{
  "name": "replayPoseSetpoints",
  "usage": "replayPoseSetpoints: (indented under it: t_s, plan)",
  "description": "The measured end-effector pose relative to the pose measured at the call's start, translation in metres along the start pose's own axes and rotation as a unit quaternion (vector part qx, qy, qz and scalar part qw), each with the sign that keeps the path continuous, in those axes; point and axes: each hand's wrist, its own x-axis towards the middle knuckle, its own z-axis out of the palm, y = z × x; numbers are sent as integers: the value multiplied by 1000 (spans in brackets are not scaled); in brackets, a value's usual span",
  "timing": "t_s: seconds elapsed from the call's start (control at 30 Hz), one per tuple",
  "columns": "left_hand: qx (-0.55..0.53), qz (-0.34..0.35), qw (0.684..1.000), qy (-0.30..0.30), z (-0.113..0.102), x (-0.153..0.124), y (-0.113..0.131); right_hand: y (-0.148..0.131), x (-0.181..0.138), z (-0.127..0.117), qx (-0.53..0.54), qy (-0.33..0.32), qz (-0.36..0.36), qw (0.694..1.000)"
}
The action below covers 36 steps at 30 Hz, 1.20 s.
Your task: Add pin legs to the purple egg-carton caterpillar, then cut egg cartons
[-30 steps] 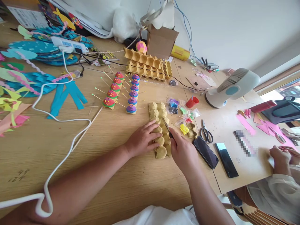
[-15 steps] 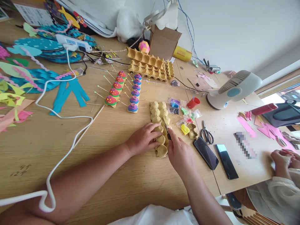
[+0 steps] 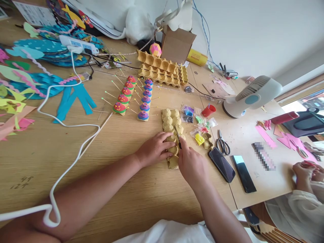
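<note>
The egg carton (image 3: 174, 118) lies on the worktop (image 3: 126, 138) between the hands, cups humped upward. The left hand (image 3: 157, 150) rests with fingers spread over its left row; the right hand (image 3: 193, 165) grips a knife (image 3: 177, 134) (blade pointing away from the body) at the groove between rows.

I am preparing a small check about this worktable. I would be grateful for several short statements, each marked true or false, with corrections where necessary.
1. The left hand rests on the egg carton. True.
2. The right hand holds a red cup. False: it holds a bladed tool.
3. In the picture, the red-and-green row is left of the purple-and-blue row. True.
4. The white fan stands between the hands. False: it stands to the right of both.
5. The black-handled scissors lie on the table. True.
</note>
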Motion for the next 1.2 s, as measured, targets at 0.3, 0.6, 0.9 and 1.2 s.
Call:
replayPoseSetpoints:
  t_s: [0.3,0.6,0.9,1.2]
  plan:
    - [13,6,1000,-3,-1,0,0,6,-3,2,47,26,4,999]
    - [3,2,1000,-6,-2,1,0,3,0,-1,43,-1,-1,999]
    - [8,-6,1000,-9,-1,1,2,5,0,5,14,-9,-19,1000]
    - [7,-10,1000,-7,2,1,3,-3,1,1,-44,-25,-14,999]
